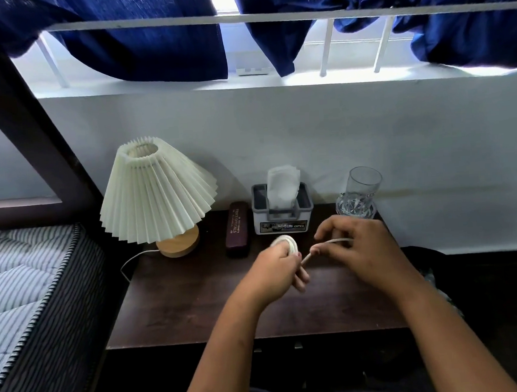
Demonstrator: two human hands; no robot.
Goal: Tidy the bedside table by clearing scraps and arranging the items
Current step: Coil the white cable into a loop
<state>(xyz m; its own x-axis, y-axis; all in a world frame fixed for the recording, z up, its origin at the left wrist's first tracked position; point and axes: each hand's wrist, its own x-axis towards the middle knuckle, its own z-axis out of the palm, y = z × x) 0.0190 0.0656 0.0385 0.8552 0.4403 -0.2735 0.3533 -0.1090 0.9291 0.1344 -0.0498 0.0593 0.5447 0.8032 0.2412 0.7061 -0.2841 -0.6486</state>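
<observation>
Over the dark wooden bedside table (182,308) both my hands hold a white cable. My left hand (279,272) grips the coiled part of the cable (286,243), which sticks out above its fingers. My right hand (358,247) pinches the loose end of the cable (331,242), stretched between the two hands. Along the back of the table stand a lamp with a pleated cream shade (154,191) on a wooden base, a dark red glasses case (237,229), a grey tissue box (283,214) with a tissue sticking up, and a clear glass (361,193).
A striped mattress (28,288) lies to the left of the table, with a dark bed frame post (25,120) behind it. The lamp's white cord (130,261) runs off the table's left edge. A white wall and a barred window with blue curtains (148,35) stand behind.
</observation>
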